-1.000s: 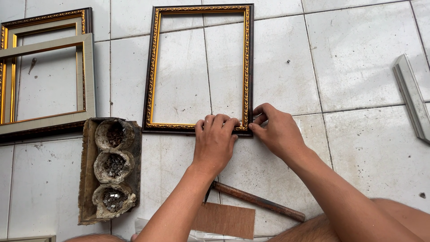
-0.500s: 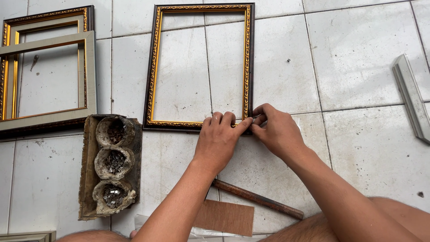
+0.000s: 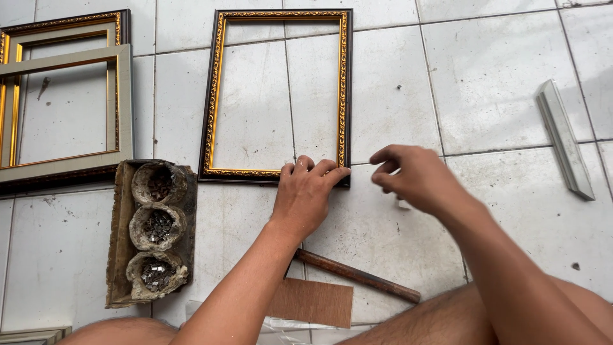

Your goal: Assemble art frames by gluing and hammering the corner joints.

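A dark brown picture frame with a gold inner edge (image 3: 217, 96) lies flat on the white tiled floor. My left hand (image 3: 306, 195) rests palm down on its near right corner, fingers spread over the bottom rail. To the right of that corner my right hand (image 3: 415, 176) hovers just off the frame, fingers curled together; whether something small is pinched in them I cannot tell.
Left of the frame lie stacked frames (image 3: 64, 61). A worn wooden tray (image 3: 118, 243) holds three bowls of small metal pieces. A brown wooden handle (image 3: 357, 276), a brown board piece (image 3: 313, 303) and a grey moulding strip (image 3: 565, 137) lie on the floor.
My right hand has pulled away from the frame's near right corner toward the right. My left hand stays pressed on the corner.
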